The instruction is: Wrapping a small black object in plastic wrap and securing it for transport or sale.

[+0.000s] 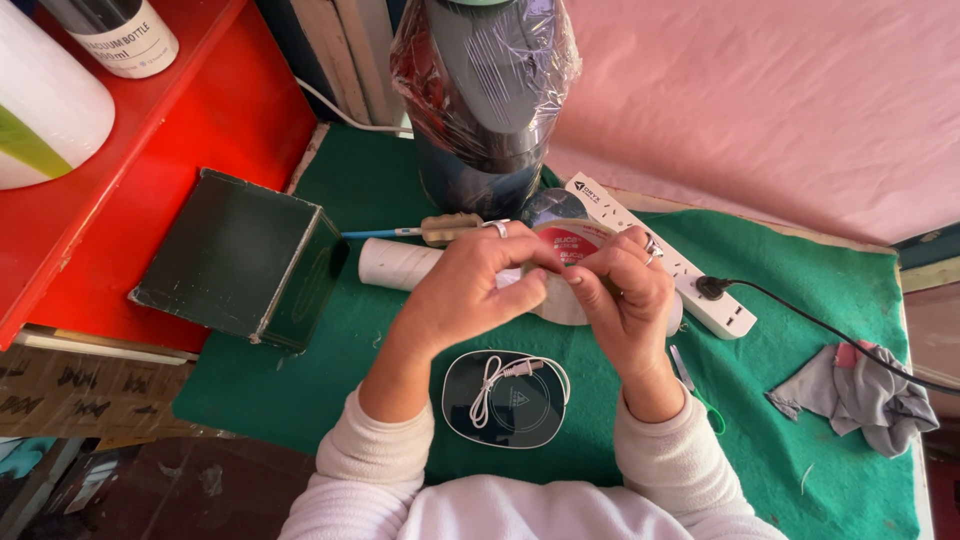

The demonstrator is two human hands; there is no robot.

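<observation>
Both hands meet over a green cloth table (pixel 800 460) and grip a roll of clear tape (pixel 570 245) with a red inner core. My left hand (pixel 465 290), with a ring on one finger, pinches the roll from the left. My right hand (pixel 625 300), also ringed, holds it from the right, fingers at the tape's edge. Below the hands lies a dark round pad (pixel 505 400) with a coiled white cable on top.
A white power strip (pixel 690 270) with a black plug lies to the right. A dark green box (pixel 240 260) and a white tube (pixel 395 265) sit at left, a plastic-wrapped dark appliance (pixel 485 90) behind, a grey rag (pixel 860 395) at right, a red shelf (pixel 200 130) at left.
</observation>
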